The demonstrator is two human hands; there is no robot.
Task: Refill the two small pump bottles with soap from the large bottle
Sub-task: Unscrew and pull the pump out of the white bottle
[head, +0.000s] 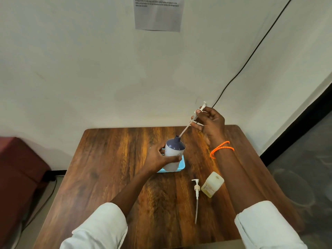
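My left hand (158, 158) grips a white bottle with a dark blue shoulder (173, 153), upright over a light blue tray (180, 167). My right hand (209, 123) pinches a white pump head (199, 112) raised above and to the right of the bottle; its dip tube slants down into the open neck. A small yellowish bottle (212, 185) lies on its side on the table without a pump. A second white pump with a long tube (196, 194) lies flat just left of it.
The wooden table (115, 177) stands against a pale wall. A black cable (251, 54) runs down the wall at the right. A dark red seat (18, 168) is to the left of the table. A printed sheet (158, 13) hangs on the wall.
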